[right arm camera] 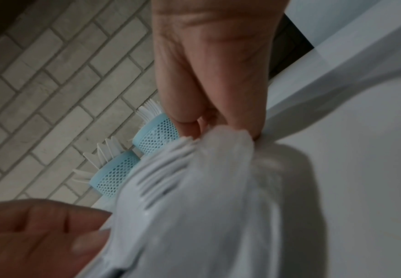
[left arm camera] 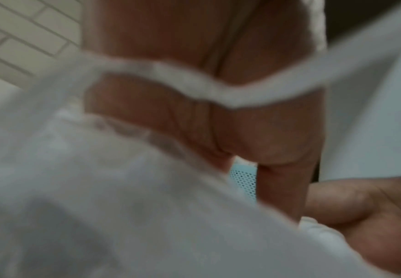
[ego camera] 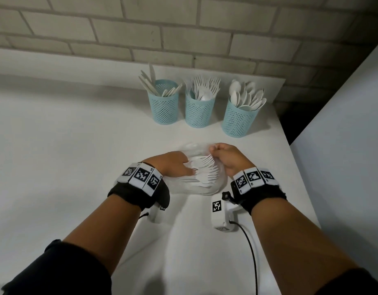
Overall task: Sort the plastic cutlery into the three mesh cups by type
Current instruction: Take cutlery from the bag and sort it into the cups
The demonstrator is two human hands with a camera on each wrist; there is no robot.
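Three blue mesh cups stand at the back of the white table: the left cup (ego camera: pixel 164 107) holds knives, the middle cup (ego camera: pixel 198 112) forks with a spoon among them, the right cup (ego camera: pixel 239 120) spoons. In front of them lies a clear plastic bag (ego camera: pixel 201 186) with a stack of white forks (ego camera: pixel 207 171) inside. My left hand (ego camera: pixel 173 165) holds the bag at the forks' handle end, thumb and fingers on the plastic (right arm camera: pixel 40 235). My right hand (ego camera: pixel 228 158) pinches the bag's gathered edge (right arm camera: pixel 228 139) by the tines (right arm camera: pixel 163 169). The left wrist view is blurred, filled by bag plastic (left arm camera: pixel 99 188).
The table's right edge (ego camera: pixel 300 177) runs close to my right wrist, with a white panel (ego camera: pixel 343 135) beyond a dark gap. A brick wall (ego camera: pixel 183 35) rises behind the cups. A white camera unit (ego camera: pixel 221 213) with a black cable (ego camera: pixel 250 248) hangs under my right wrist.
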